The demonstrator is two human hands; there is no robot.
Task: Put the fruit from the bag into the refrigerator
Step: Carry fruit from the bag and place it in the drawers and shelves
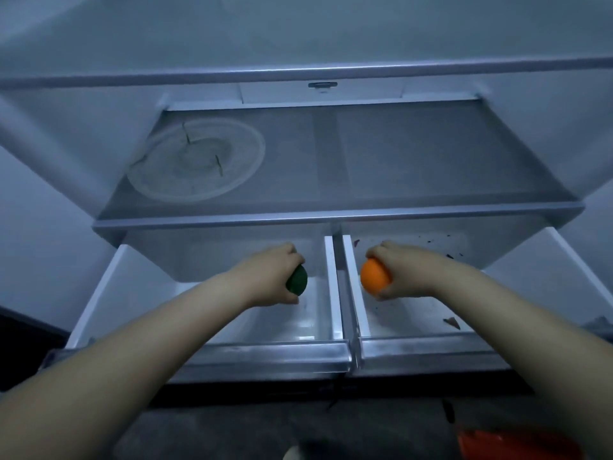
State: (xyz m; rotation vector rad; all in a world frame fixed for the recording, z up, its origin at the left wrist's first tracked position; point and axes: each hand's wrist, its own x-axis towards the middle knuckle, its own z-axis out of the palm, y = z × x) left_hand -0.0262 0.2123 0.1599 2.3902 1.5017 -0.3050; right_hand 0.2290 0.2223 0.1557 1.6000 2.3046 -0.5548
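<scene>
The refrigerator stands open in front of me, with two white drawers pulled out at the bottom. My left hand (pixel 270 277) grips a dark green fruit (pixel 298 281) inside the left drawer (pixel 212 348), near its right wall. My right hand (pixel 403 270) grips an orange (pixel 373 277) inside the right drawer (pixel 431 345), near its left wall. Both fruits are above the drawer floors; whether they touch the floors I cannot tell. A red-orange bag (pixel 517 446) shows at the bottom right edge.
A glass shelf (pixel 398 154) above the drawers carries a round clear plate (pixel 195 161) at its left. A divider (pixel 340 287) separates the drawers. Dark specks and a scrap (pixel 451 322) lie in the right drawer. A pale object (pixel 293 454) sits at the bottom edge.
</scene>
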